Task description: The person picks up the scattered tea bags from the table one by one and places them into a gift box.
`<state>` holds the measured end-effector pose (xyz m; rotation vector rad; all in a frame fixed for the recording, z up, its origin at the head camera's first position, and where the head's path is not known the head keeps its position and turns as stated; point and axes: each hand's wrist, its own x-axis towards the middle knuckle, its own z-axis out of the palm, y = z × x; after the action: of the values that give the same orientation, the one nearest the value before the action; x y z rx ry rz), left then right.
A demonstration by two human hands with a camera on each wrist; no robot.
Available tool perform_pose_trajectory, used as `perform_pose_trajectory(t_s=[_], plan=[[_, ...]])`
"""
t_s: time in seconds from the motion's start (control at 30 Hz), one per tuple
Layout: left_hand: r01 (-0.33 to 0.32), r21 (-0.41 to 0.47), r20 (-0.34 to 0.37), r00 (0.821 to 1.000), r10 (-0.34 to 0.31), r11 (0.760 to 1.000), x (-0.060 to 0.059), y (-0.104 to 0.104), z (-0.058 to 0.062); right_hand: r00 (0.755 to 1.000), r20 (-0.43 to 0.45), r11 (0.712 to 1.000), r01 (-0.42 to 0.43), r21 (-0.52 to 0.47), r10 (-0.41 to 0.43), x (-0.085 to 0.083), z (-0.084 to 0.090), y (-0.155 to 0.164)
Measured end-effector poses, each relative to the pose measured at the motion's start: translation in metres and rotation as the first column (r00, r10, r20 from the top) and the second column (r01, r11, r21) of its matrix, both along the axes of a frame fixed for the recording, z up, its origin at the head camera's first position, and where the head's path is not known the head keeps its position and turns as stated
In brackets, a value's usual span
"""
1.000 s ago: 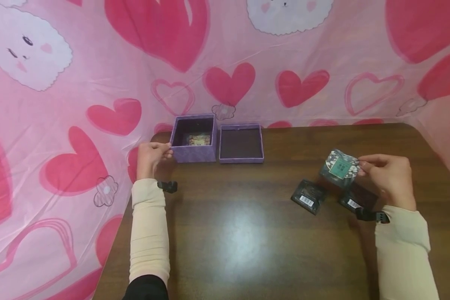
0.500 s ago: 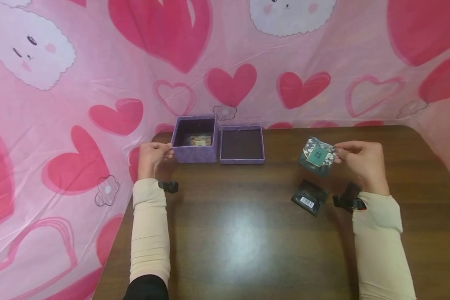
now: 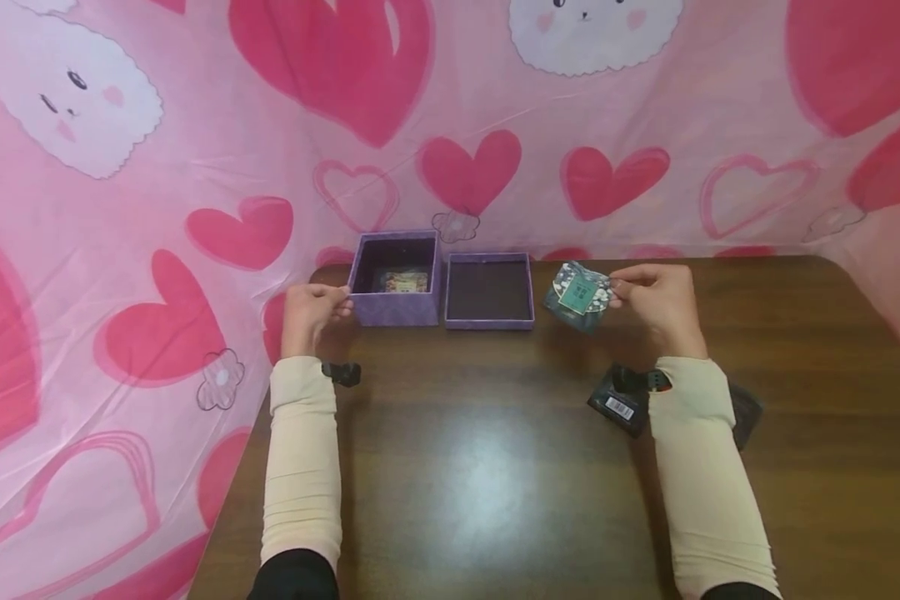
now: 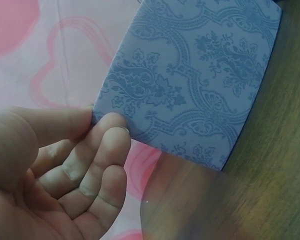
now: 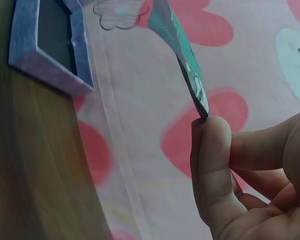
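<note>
**Packet in transit to the purple box**

Nearest me: two dark sachets [image 3: 621,402] on the table [image 3: 495,467], partly under my right sleeve. Right hand [image 3: 656,300] pinches the floral tea packet [image 3: 579,296] by one corner, held just right of the lid [image 3: 489,290]. Left hand [image 3: 311,312] grips the open box [image 3: 394,279] at its left corner. My read: carry step; next needs clearing the lid, then release over the box. Only the head view shows a packet already inside; the right wrist view shows the pinch edge-on.

No wording can be read anywhere. The green label on the packet [image 3: 579,296] is too small to make out. The dark packet [image 3: 619,402] on the table [image 3: 495,467] bears a barcode sticker with unreadable digits.
</note>
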<state>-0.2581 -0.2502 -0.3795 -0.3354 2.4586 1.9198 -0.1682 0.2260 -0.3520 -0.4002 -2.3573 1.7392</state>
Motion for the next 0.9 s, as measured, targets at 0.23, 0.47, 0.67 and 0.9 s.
perform_pose_trajectory(t_s=[0.23, 0.47, 0.67, 0.9], plan=[[0.002, -0.037, -0.002, 1.0, -0.002, 0.999, -0.001, -0.001, 0.0, 0.999, -0.001, 0.992, -0.05, -0.118, 0.051, -0.023, -0.001, -0.031], [0.008, -0.026, 0.012, 1.0, -0.008, 1.0, -0.001, -0.001, 0.003, 0.998, 0.021, 0.986, -0.052, -0.158, 0.056, -0.036, 0.002, -0.051], [-0.003, -0.015, -0.001, 1.0, 0.003, 1.0, -0.001, -0.002, 0.004, 0.996, 0.019, 0.977, -0.08, -0.199, 0.086, -0.057, 0.0, -0.075], [0.0, -0.018, 0.015, 1.0, 0.0, 1.0, -0.002, -0.002, 0.002, 0.998, 0.014, 0.969, -0.062, -0.239, 0.067, -0.072, -0.003, -0.099]])
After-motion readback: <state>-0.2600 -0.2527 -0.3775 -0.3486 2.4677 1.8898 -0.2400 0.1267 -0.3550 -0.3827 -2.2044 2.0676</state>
